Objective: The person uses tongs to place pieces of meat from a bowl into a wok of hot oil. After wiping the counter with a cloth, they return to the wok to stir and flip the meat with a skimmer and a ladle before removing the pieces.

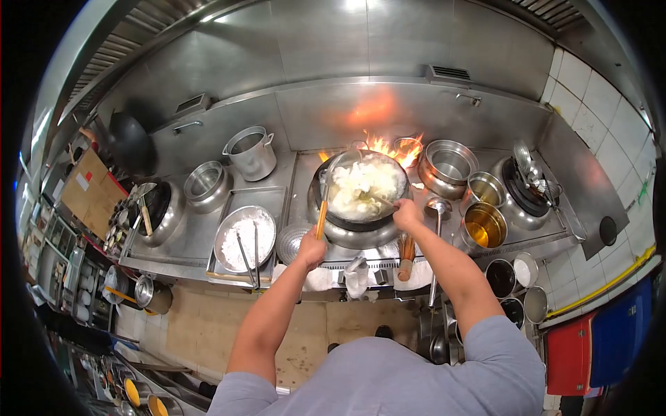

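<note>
A dark wok [355, 226] sits on a burner, heaped with pale, steaming pieces of food [368, 184]. Flames [394, 147] rise behind its rim. My left hand [311, 251] is closed round the wooden handle of a long metal-headed utensil [322, 215], whose head reaches into the wok's left side. My right hand [408, 216], at the wok's right rim, grips a thin-handled utensil [383, 202]; its far end is hidden in the food. Just left of my left hand lies a perforated strainer [292, 244].
A basin of white powder [239, 234] with long tongs stands left. To the right are a ladle [438, 211], a brush [406, 260], a pot of amber liquid [483, 227] and metal pots [449, 166]. A tall pot [251, 154] stands back left.
</note>
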